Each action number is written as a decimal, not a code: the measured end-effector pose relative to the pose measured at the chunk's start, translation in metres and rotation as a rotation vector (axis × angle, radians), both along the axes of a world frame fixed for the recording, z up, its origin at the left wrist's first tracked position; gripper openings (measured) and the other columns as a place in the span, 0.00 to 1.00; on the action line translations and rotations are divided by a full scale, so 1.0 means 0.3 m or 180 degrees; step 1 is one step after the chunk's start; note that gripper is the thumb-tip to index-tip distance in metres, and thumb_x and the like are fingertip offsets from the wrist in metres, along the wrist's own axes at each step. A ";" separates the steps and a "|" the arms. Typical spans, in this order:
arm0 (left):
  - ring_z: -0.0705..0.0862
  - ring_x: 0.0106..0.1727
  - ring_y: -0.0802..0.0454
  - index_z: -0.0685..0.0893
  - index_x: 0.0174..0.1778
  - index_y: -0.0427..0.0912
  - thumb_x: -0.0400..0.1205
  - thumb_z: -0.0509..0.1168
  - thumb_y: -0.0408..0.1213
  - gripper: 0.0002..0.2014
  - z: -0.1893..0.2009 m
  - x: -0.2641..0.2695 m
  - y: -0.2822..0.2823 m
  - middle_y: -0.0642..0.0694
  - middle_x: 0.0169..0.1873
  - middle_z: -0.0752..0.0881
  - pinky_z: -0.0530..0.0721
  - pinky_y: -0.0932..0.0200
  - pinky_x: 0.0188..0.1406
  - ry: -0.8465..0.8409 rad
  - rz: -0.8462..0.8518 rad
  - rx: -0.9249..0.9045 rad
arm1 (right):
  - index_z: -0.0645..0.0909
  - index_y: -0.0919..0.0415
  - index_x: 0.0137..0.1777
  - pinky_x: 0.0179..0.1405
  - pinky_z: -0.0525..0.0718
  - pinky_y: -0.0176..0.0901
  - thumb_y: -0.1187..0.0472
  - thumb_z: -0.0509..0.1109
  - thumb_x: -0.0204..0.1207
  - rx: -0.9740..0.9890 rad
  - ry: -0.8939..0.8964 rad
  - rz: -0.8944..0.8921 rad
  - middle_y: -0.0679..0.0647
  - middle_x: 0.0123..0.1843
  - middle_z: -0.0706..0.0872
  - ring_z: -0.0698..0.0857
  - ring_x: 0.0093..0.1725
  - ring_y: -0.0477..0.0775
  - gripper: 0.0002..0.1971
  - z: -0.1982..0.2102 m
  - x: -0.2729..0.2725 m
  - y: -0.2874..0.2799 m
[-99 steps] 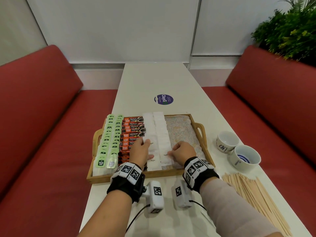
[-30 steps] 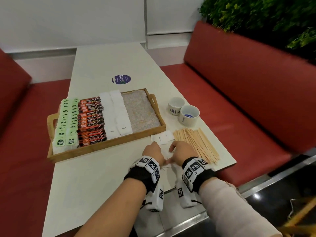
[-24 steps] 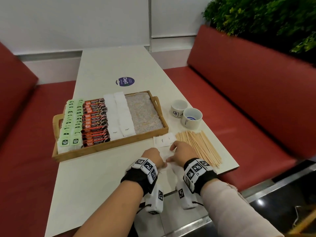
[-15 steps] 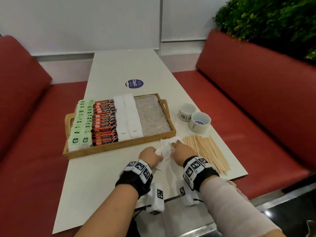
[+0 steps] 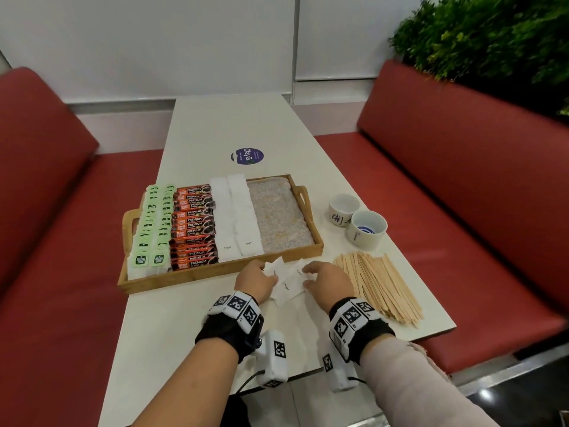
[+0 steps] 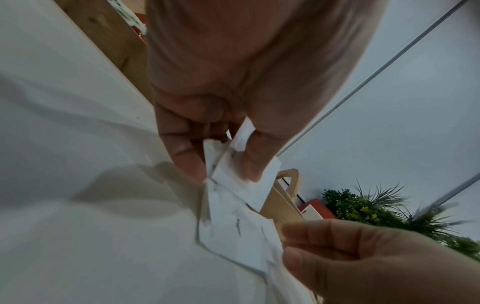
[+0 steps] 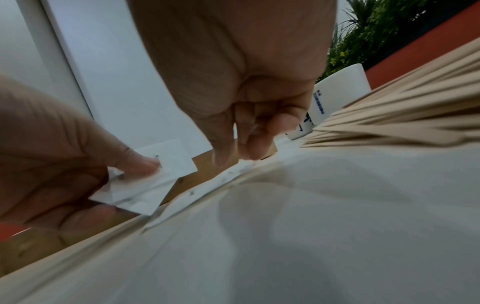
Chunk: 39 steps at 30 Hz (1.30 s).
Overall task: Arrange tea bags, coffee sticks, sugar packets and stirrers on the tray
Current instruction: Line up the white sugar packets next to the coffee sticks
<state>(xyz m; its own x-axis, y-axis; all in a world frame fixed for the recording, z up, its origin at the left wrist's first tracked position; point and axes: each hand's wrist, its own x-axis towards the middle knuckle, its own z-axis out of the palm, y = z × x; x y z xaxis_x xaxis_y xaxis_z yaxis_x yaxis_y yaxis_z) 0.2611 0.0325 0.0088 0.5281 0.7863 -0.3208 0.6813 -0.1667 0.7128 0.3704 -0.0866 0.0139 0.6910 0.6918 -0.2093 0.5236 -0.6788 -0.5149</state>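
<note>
- here, in the head view, the wooden tray (image 5: 215,274) sits on the white table (image 5: 197,134); inside it, from its left handle rightward, run green tea bags (image 5: 152,223), orange coffee sticks (image 5: 192,226) and two rows of white sugar packets (image 5: 238,217), then a bare speckled liner.
- just in front of the tray's near rim lies a small loose pile of sugar packets (image 5: 288,283), between the two hands.
- the left hand (image 5: 255,282) has its fingers curled around a few of these packets; the right hand (image 5: 328,282) touches the pile's right edge with bent fingers.
- right of the tray, two white cups (image 5: 366,229) stand side by side, and wooden stirrers (image 5: 378,285) lie fanned out on the table in front of them.
- in the left wrist view, thumb and fingers (image 6: 249,164) pinch several white packets (image 6: 233,185), the tray's handle behind them.
- in the right wrist view, the right hand's fingertips (image 7: 249,144) are bent down onto a packet lying flat by the tray's side; whether they grip it, i cannot tell. stirrers and a cup lie beyond.
</note>
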 end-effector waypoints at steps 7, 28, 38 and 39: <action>0.82 0.62 0.43 0.78 0.65 0.40 0.78 0.70 0.36 0.19 -0.017 -0.014 0.002 0.42 0.61 0.84 0.78 0.59 0.57 0.0340 -0.0287 0.0098 | 0.67 0.60 0.74 0.64 0.78 0.47 0.46 0.78 0.66 -0.0422 0.0102 -0.0269 0.55 0.70 0.71 0.78 0.67 0.57 0.40 -0.012 -0.013 0.070; 0.82 0.62 0.44 0.77 0.65 0.38 0.75 0.73 0.40 0.24 0.016 -0.006 0.022 0.41 0.62 0.84 0.78 0.59 0.54 0.0311 -0.0404 0.0017 | 0.82 0.60 0.59 0.45 0.84 0.44 0.56 0.75 0.72 0.0172 0.0976 0.0114 0.57 0.49 0.88 0.84 0.43 0.54 0.17 0.003 -0.022 0.157; 0.83 0.59 0.46 0.75 0.64 0.40 0.73 0.76 0.42 0.26 0.054 -0.009 0.069 0.43 0.58 0.84 0.84 0.47 0.58 -0.0433 -0.0526 -0.0679 | 0.77 0.54 0.37 0.24 0.76 0.31 0.63 0.75 0.74 0.0485 0.1104 0.0510 0.50 0.31 0.82 0.80 0.25 0.45 0.09 0.119 0.035 0.156; 0.84 0.59 0.47 0.75 0.64 0.41 0.75 0.75 0.40 0.24 0.060 -0.013 0.069 0.44 0.58 0.84 0.86 0.49 0.55 -0.0596 -0.0499 -0.0891 | 0.76 0.53 0.36 0.21 0.75 0.29 0.63 0.75 0.74 0.0501 0.1105 0.0554 0.49 0.30 0.82 0.80 0.25 0.45 0.10 0.129 0.038 0.157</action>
